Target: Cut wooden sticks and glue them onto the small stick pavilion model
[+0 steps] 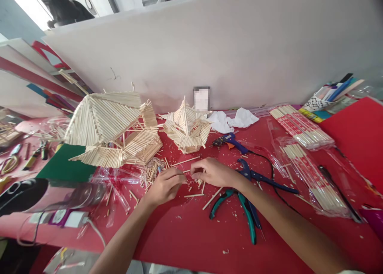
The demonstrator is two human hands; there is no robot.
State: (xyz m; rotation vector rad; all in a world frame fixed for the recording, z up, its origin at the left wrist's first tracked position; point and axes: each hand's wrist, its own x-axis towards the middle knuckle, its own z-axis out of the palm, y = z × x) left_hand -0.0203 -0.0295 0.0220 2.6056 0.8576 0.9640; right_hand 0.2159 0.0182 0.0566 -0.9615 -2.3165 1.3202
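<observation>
Wooden sticks (194, 195), between hands (170, 184), beside them

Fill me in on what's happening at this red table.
Someone's bare left hand and right hand are close together over thin wooden sticks on the red table; exactly what the fingers grip is hard to make out. Beyond them stand a larger stick model and a smaller stick model. A blue glue gun lies beyond the right hand.

Left hand (168, 185), right hand (213, 172) — both near loose sticks (194, 195).
</observation>
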